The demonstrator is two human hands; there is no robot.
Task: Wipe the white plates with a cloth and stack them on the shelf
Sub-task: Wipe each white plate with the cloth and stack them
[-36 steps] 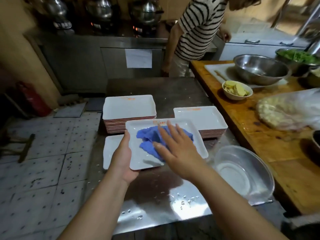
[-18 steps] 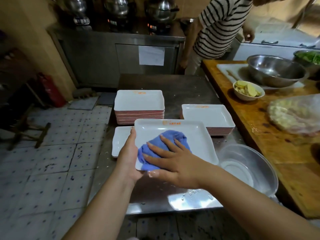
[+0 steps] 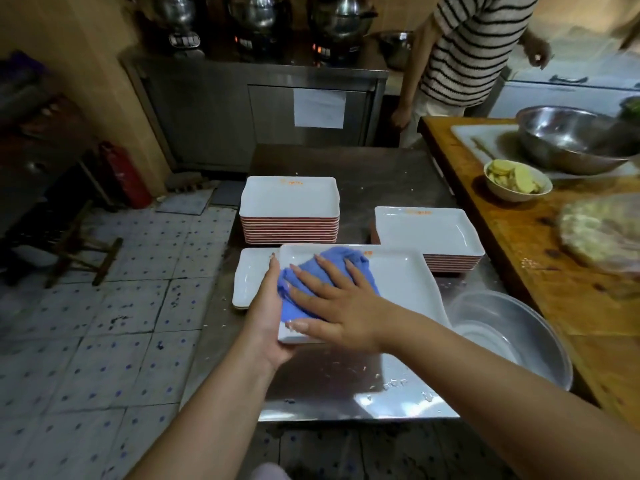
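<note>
My left hand [image 3: 268, 317] grips the left edge of a white rectangular plate [image 3: 405, 282], held just above the steel table [image 3: 346, 393]. My right hand [image 3: 341, 299] lies flat, fingers spread, pressing a blue cloth [image 3: 332, 259] onto the plate's left half. A tall stack of white plates [image 3: 289, 207] stands behind at the left, a lower stack [image 3: 429, 233] behind at the right. One more white plate [image 3: 247, 278] lies on the table under the held plate's left side.
An empty steel basin [image 3: 502, 337] sits right of the plate. A wooden counter [image 3: 519, 244] on the right carries a bowl of slices [image 3: 517, 180] and a large steel bowl [image 3: 568, 136]. A person in a striped shirt [image 3: 474, 46] stands behind. Tiled floor [image 3: 104, 323] lies to the left.
My right hand has slid the cloth from the plate's middle toward its left near corner, then up along the left side. The left hand keeps its grip on the plate.
</note>
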